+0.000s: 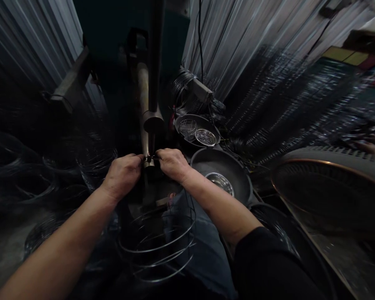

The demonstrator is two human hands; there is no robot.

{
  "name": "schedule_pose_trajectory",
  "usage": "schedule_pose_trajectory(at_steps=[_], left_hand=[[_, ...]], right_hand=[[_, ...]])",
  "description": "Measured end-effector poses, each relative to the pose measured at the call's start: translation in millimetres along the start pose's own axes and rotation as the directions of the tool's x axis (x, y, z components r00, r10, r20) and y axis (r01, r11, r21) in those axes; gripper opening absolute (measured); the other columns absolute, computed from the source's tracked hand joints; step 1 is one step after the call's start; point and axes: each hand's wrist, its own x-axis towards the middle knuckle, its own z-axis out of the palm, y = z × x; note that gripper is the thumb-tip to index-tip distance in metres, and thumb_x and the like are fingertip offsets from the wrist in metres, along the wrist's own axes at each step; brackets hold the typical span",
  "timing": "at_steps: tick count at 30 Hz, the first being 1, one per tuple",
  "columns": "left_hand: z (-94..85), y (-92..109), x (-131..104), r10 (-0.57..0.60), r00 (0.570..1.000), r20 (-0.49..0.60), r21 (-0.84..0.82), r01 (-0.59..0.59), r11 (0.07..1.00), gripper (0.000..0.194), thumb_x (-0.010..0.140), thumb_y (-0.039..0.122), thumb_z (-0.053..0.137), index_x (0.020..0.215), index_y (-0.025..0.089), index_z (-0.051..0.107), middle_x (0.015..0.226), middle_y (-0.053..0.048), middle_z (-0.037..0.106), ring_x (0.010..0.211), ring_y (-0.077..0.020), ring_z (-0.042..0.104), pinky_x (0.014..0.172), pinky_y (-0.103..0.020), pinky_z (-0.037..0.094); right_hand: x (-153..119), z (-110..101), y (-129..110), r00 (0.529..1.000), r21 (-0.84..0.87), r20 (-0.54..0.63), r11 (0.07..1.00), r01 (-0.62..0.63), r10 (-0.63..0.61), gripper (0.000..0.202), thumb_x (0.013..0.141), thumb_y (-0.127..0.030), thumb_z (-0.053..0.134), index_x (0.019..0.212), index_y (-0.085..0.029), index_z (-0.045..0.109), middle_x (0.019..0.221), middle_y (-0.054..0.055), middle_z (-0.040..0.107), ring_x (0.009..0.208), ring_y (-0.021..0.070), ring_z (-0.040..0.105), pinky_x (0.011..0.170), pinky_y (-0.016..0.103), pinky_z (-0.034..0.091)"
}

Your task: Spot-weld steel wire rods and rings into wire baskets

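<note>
Both hands meet at the lower tip of a metal machine arm in the middle of the view. My left hand is closed in a pinch on the left side of the tip. On the right side my right hand is pinched too, its fingertips close to the tip. Both seem to grip a wire frame, whose thin curved rings hang below the hands, over my lap. The part right between the fingers is dark and small. A round metal cylinder end sits just above the hands.
To the right stand a dark pan with a shiny dish and another pan with round wire pieces. Further right are a large round fan guard, stacked wire racks and part of another person's hand. Wire rings lie at left.
</note>
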Motion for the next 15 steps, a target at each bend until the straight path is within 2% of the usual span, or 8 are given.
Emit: schedule_pose_trajectory(at_steps=[5, 15], left_hand=[[1.0, -0.3, 2.5, -0.023, 0.999, 0.030, -0.008, 0.024, 1.000, 0.035, 0.085, 0.024, 0.038, 0.098, 0.017, 0.069, 0.094, -0.009, 0.069, 0.088, -0.0196, 0.066, 0.082, -0.029, 0.050], [1.7, 1.6, 4.4, -0.036, 0.999, 0.039, 0.004, 0.036, 0.999, 0.037, 0.085, 0.026, 0.035, 0.093, 0.014, 0.070, 0.096, -0.012, 0.069, 0.088, -0.0231, 0.067, 0.079, -0.031, 0.051]], right_hand=[[2.2, 2.4, 1.7, 1.000, -0.004, 0.015, 1.000, 0.010, -0.010, 0.027, 0.091, -0.021, 0.044, 0.104, -0.017, 0.067, 0.094, 0.009, 0.068, 0.084, 0.0195, 0.062, 0.073, 0.027, 0.041], [2.7, 0.4, 0.8, 1.000, -0.033, 0.003, 0.999, 0.019, -0.019, 0.029, 0.089, -0.017, 0.043, 0.103, -0.015, 0.067, 0.093, 0.010, 0.068, 0.086, 0.0208, 0.063, 0.073, 0.027, 0.041]])
